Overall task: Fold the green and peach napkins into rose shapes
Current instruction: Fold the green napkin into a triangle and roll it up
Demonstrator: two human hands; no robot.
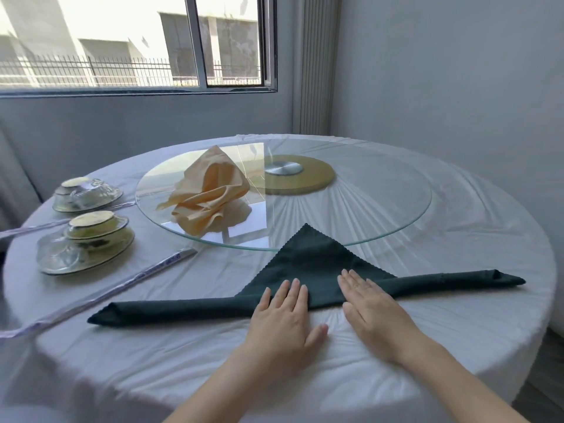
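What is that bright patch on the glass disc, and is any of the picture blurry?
Head view: the patch is the window mirrored in the glass disc, around the peach napkin; daylight outside is washed out; the green napkin, the left hand and the right hand look sharp; the forearms at the bottom go soft and stretched.

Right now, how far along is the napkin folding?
Done: the green napkin is folded to a triangle and its long edge rolled into a band, tip free. In hand: the left hand and right hand press flat on the band's middle. Left: coiling it into a rose; the peach napkin sits loosely bunched on the glass turntable, no clear rose.
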